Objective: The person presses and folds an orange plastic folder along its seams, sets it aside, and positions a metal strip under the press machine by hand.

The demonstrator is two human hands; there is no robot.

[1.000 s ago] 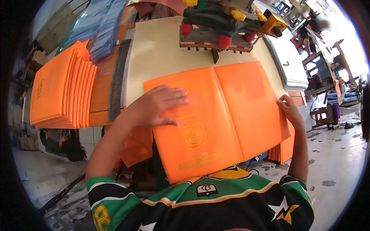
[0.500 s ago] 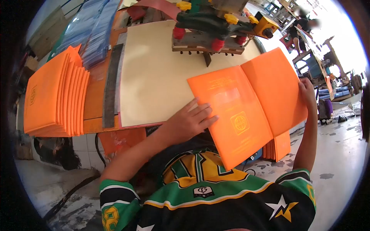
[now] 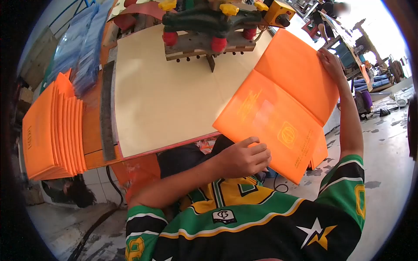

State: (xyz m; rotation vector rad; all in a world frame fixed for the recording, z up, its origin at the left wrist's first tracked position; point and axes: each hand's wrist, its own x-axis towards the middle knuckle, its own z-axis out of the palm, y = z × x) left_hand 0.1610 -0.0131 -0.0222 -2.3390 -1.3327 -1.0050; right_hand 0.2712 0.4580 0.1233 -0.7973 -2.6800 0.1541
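An orange folder [image 3: 278,126], spread open, is tilted in front of me at the right of the work board. Gold lettering and a globe emblem show on its nearer panel; the farther panel looks plain. My right hand [image 3: 332,65] grips the far right edge, with most of its fingers behind the cover. At the lower left edge, my left hand [image 3: 250,156] has its fingers curled against the folder, its thumb hidden. Below the folder, the corner of more orange covers [image 3: 320,152] peeks out.
A cream board [image 3: 165,100] lies under a press [image 3: 213,30] with red and yellow knobs. Left of it are a dark metal bar [image 3: 107,108], stacked orange folders [image 3: 48,130] and clear blue plastic sheets [image 3: 82,48]. A person [image 3: 326,19] sits far right.
The folder has turned clockwise, its printed panel swinging nearer to me. My left hand has slid down along its edge, fingers now curled. The view has shifted to the right.
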